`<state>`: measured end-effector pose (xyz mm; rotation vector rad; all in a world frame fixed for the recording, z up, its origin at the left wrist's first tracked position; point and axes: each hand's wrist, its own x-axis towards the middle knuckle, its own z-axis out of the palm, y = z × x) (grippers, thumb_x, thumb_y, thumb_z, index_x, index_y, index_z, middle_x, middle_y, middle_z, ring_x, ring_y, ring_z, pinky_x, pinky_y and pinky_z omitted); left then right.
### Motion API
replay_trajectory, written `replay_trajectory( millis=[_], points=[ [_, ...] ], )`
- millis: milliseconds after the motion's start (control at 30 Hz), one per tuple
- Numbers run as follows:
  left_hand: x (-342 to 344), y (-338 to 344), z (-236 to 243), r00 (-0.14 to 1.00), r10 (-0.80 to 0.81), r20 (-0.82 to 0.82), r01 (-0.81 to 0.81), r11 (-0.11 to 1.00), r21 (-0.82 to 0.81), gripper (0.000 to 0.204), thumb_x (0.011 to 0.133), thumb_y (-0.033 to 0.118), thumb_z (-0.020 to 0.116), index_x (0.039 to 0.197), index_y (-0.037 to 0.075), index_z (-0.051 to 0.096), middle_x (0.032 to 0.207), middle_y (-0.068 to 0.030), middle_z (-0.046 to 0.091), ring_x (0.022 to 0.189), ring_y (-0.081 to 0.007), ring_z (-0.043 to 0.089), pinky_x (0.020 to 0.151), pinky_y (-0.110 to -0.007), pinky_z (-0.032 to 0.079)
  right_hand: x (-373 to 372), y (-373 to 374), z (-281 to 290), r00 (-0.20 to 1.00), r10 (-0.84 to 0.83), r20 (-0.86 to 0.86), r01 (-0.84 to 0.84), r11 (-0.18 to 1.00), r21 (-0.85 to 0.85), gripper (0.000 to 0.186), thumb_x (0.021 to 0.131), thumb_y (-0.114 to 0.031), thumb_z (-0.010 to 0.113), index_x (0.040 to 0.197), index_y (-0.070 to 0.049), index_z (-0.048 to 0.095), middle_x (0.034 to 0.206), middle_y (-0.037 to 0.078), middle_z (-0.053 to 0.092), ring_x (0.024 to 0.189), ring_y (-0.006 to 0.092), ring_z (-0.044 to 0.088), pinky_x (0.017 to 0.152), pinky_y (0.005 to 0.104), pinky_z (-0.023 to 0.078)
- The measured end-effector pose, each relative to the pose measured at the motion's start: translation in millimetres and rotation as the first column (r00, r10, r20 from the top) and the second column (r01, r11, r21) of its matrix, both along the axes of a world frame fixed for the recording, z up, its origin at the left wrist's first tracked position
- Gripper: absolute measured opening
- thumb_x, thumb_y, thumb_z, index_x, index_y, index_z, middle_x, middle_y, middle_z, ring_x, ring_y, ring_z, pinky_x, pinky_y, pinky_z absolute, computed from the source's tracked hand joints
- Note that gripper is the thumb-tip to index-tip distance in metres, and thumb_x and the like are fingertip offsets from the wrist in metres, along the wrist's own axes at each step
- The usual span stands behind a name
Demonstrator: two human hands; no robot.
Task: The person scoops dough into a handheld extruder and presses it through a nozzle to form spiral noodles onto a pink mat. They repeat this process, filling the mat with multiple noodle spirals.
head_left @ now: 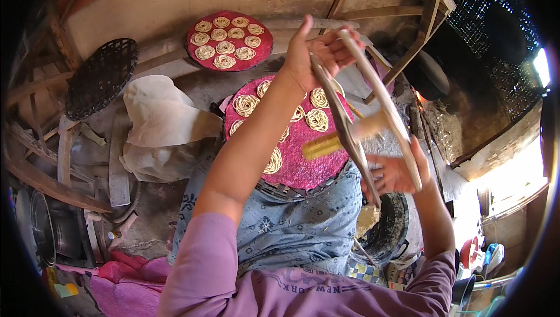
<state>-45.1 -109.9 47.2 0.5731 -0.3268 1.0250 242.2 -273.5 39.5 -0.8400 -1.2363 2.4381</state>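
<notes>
carefully, two bare hands handle two long wooden bars, one pale [386, 105] and one dark [345, 133], with one blurred yellow cylinder [321, 147] beside them, over the right side of a round, pink-lined tray [309, 168]. the left hand [310, 54] is spread, thumb raised, near the upper ends; the right hand [394, 172] has parted fingers by the lower ends, though i cannot tell how firmly it grips. a loose hold could let the bars drop and crush the pale coiled noodle nests [317, 120]. at least eight show here; twelve fill the second round pink tray [265, 43] behind.
</notes>
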Motion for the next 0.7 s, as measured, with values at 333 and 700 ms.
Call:
replay_trajectory(
  millis=[333,700],
  points=[
    [-11,82,-132,0.941,0.148,0.305,-0.128,0.988,-0.087,0.053,0.081,0.044,0.07,0.113,0.003,0.056,0.111,-0.0113,0.059,0.111,-0.0259,0.055,0.103,-0.04,0.043,-42,80,8,0.907,-0.11,0.408,0.107,0.994,0.03,0.097,0.087,-0.071,0.045,0.15,-0.001,0.021,0.14,0.028,0.043,0.097,0.0396,0.066,0.075,0.0483,0.058],
    [-31,82,-96,0.917,0.249,0.313,-0.214,0.967,-0.14,0.058,0.081,0.058,0.06,0.109,0.007,0.059,0.107,-0.0083,0.061,0.104,-0.0264,0.056,0.094,-0.043,0.044,-53,90,36,0.784,-0.187,0.592,0.037,0.966,0.256,0.087,0.09,-0.069,0.043,0.144,-0.001,0.036,0.099,0.026,0.066,0.071,0.0292,0.072,0.06,0.034,0.059]
  ],
)
